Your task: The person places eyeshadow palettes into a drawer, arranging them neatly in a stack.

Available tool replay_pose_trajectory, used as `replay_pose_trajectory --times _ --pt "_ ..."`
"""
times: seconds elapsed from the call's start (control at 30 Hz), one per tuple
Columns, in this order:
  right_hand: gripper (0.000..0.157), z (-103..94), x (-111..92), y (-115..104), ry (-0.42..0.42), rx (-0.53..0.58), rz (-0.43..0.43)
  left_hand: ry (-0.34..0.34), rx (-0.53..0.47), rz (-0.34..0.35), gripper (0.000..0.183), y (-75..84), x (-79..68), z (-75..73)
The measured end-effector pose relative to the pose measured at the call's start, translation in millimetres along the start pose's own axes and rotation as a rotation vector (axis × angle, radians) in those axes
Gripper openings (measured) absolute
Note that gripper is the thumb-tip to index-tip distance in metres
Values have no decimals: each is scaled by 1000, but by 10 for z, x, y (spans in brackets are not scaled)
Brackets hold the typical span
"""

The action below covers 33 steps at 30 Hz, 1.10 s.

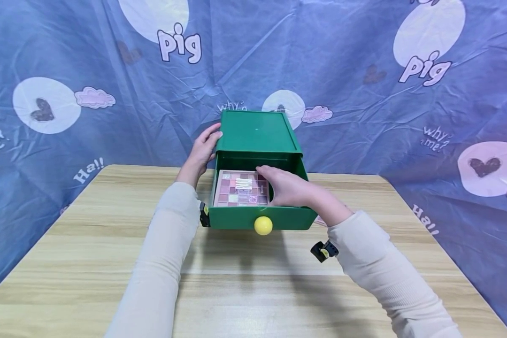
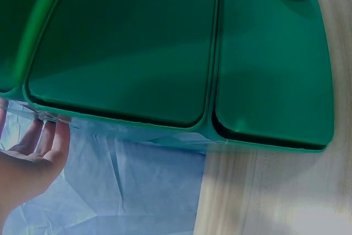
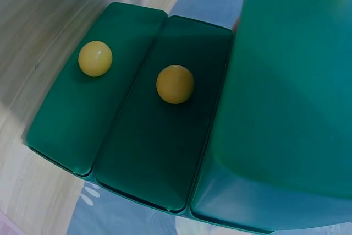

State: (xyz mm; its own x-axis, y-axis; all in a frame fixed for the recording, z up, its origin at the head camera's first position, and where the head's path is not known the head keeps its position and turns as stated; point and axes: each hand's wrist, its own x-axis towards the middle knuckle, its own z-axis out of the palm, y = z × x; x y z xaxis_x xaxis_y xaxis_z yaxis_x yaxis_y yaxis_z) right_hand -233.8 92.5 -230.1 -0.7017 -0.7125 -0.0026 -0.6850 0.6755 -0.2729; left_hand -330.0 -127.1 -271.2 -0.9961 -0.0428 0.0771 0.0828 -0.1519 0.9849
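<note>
A green drawer cabinet (image 1: 257, 131) stands on the table, its top drawer (image 1: 232, 218) pulled out and fronted by a round yellow knob (image 1: 263, 226). Inside that drawer, toward its left, lies an eyeshadow palette (image 1: 241, 190) with a grid of pink and brown squares. My right hand (image 1: 289, 188) reaches in and holds the palette by its right end, fingertips at the far corner and thumb near the front. My left hand (image 1: 202, 152) rests against the cabinet's left side; the left wrist view shows its fingers (image 2: 59, 141) extended to the wall.
Beneath the open drawer are a middle drawer (image 3: 159, 141) and a bottom drawer (image 3: 71, 119), both closed. A pinkish flat item (image 1: 319, 220) shows partly behind my right wrist. The wooden table (image 1: 110, 244) meets a blue printed cloth (image 1: 152, 117) behind and at the sides.
</note>
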Motion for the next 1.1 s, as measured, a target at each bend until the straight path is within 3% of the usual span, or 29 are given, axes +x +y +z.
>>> replay_pose_trajectory --times 0.6,1.1 --pt "94 -18 -22 -15 -20 41 27 -1 4 -3 41 0 4 -3" --pt "89 -115 -129 18 72 88 48 -2 7 5 41 -10 15 -4"
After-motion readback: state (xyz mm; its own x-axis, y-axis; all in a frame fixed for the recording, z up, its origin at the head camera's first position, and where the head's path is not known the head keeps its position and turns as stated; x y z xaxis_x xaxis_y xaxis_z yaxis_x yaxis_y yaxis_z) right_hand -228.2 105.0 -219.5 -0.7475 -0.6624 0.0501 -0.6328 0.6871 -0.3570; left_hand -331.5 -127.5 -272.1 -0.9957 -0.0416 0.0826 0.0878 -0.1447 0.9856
